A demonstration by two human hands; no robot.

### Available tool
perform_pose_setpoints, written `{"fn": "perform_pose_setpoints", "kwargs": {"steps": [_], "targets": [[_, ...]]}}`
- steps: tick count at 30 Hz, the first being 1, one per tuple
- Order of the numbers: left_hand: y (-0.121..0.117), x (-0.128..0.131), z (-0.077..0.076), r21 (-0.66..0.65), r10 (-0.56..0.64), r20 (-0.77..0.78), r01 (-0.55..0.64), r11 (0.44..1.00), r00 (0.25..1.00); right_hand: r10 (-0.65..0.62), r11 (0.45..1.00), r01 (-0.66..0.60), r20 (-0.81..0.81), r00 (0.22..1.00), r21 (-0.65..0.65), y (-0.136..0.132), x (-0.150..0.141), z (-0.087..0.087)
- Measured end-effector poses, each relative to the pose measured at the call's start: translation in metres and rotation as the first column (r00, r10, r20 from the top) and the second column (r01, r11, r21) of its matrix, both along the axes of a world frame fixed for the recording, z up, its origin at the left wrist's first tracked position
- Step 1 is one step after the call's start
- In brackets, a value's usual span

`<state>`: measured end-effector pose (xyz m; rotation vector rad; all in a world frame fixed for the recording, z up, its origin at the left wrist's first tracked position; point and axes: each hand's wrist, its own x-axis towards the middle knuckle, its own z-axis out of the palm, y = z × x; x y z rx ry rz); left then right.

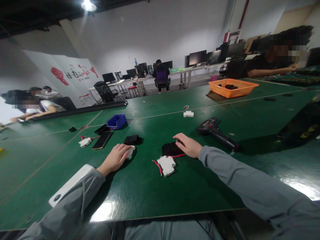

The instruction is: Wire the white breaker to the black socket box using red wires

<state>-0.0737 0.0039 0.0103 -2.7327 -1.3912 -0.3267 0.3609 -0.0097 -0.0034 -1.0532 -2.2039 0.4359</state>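
Observation:
My left hand (115,159) is closed around the near end of a small white circuit breaker (130,152), partly hidden by the fingers. Just behind it lies a black plastic block (132,139). My right hand (189,145) curls over the right end of another black block (170,148). A small red bit shows between its thumb and forefinger, too small to name. Between the hands a second white circuit breaker (167,166) lies flat, with a short red wire (158,168) at its left; another red wire (177,155) runs beneath my right hand.
A cordless screwdriver (217,133) lies right, below an orange basket (232,89) of dark parts. A white module (188,114) sits farther back. Left are a phone (102,140), blue bin (116,122), wired breaker (85,142) and white case (72,184). A dark object (303,121) stands right. People sit beyond.

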Motion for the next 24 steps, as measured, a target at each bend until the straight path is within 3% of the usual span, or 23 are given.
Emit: {"fn": "perform_pose_setpoints", "kwargs": {"steps": [4, 8, 10, 16, 20, 24], "targets": [[0.007, 0.003, -0.005, 0.064, 0.048, 0.015, -0.049, 0.997, 0.999, 0.016, 1.000, -0.016, 0.021, 1.000, 0.018, -0.001, 0.000, 0.001], [0.010, -0.001, -0.015, 0.140, 0.218, 0.067, -0.226, 0.964, 0.974, 0.014, 0.999, -0.014, 0.005, 1.000, 0.033, -0.001, 0.001, 0.000], [0.014, -0.003, -0.019, 0.098, 0.252, 0.078, -0.259, 0.961, 0.965, 0.017, 0.999, -0.017, 0.001, 1.000, 0.031, 0.000, 0.001, -0.001], [0.040, 0.005, -0.022, -0.073, 0.182, 0.122, -0.174, 0.982, 0.976, 0.020, 0.999, -0.021, 0.035, 0.999, 0.032, -0.001, 0.000, 0.001], [0.067, 0.037, -0.023, -0.075, 0.191, 0.141, -0.182, 0.980, 0.971, 0.023, 0.999, -0.024, 0.045, 0.999, 0.029, -0.001, 0.000, 0.002], [0.109, 0.098, -0.028, -0.032, 0.111, 0.173, -0.107, 0.994, 0.979, 0.028, 0.999, -0.029, 0.015, 0.999, 0.031, 0.000, 0.000, 0.001]]}}
